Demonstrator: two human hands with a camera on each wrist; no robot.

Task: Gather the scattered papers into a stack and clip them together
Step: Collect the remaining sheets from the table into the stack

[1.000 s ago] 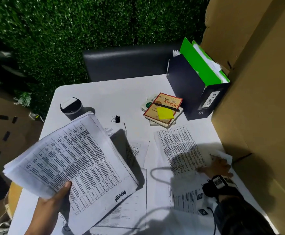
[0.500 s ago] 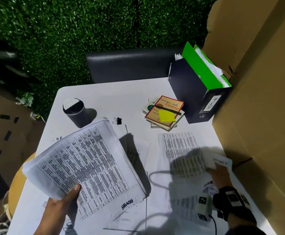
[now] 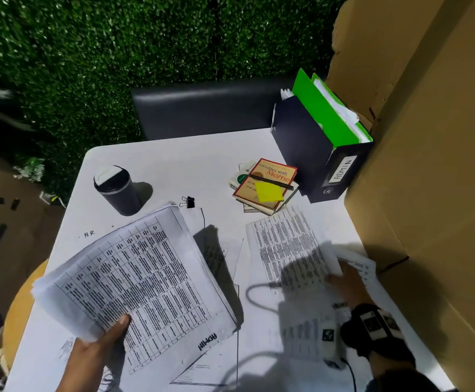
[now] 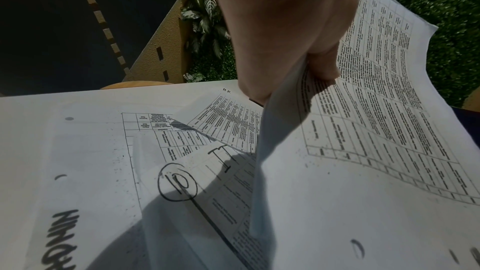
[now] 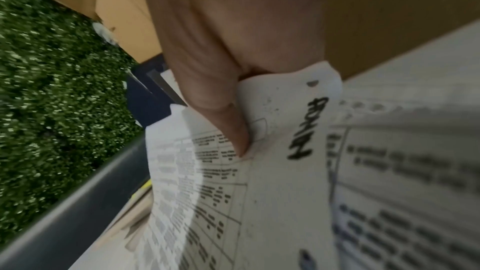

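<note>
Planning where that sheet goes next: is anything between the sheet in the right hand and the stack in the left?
Nothing visible blocks it. The right hand pinches the sheet; between it and the left hand's stack lie only flat loose papers.

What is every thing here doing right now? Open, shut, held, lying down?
Stack of papers: held up off the table by the left hand.
Sheet on the right: corner pinched by the right hand.
Binder clip: lying loose on the table.
Coffee cup: upright, lid on.
Book: closed, pen and sticky notes on top.
Binder: standing upright.
</note>
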